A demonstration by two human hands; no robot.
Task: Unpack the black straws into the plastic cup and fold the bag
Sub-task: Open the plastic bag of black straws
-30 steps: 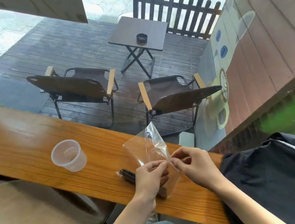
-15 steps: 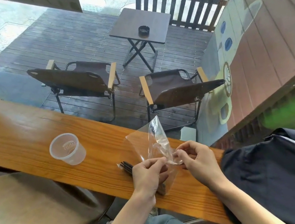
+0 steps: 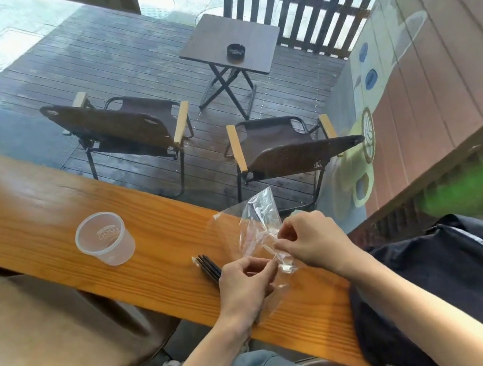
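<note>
A clear plastic bag (image 3: 258, 221) stands crumpled above the wooden counter (image 3: 30, 217). My left hand (image 3: 244, 282) and my right hand (image 3: 311, 239) both pinch its lower part between fingertips and thumb. A bundle of black straws (image 3: 207, 264) lies on the counter, its near end hidden under my left hand. The empty clear plastic cup (image 3: 105, 239) stands upright on the counter, well to the left of the straws.
A brown padded stool seat (image 3: 45, 340) sits below the counter's near edge on the left. A black backpack (image 3: 453, 290) rests against the counter's right end. Beyond the window lie a deck with two folding chairs (image 3: 127, 128) and a small table (image 3: 230, 44).
The bag has been drawn a little lower and more crumpled between my hands. The view has shifted slightly; cup and straws stay where they were.
</note>
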